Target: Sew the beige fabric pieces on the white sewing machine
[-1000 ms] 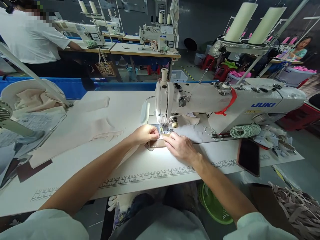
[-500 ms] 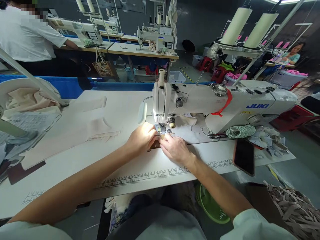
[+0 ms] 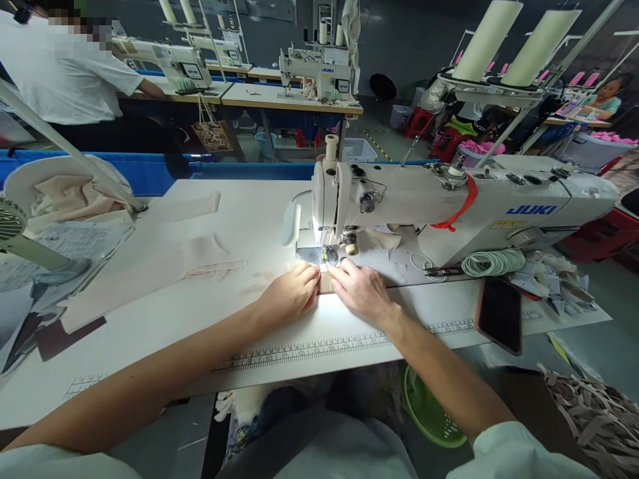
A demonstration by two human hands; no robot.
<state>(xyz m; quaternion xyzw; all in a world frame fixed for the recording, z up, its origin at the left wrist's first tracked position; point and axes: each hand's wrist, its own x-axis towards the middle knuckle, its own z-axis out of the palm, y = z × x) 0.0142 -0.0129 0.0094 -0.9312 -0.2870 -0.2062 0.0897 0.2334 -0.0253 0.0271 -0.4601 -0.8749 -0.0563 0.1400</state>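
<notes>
A white sewing machine (image 3: 399, 199) stands on the white table, its needle area lit. Just in front of the needle lies a small brown piece (image 3: 326, 283). My left hand (image 3: 294, 289) is at its left edge, fingers pressed together and bent down. From the right, my right hand (image 3: 362, 289) has its fingertips close together at the piece, just below the presser foot. Fingertips hide the edges of the piece, so what each hand pinches is too small to name.
Pale fabric pieces (image 3: 144, 273) lie on the table (image 3: 249, 213) to the left. Right of the machine front are a coil of cord (image 3: 493, 262), a phone (image 3: 500, 315) and scraps (image 3: 559, 283). A person (image 3: 64, 66) sits at the back left.
My left hand has moved down, away from the needle, and more of the brown piece shows between the hands. The whole view has shifted slightly, with things lying further right.
</notes>
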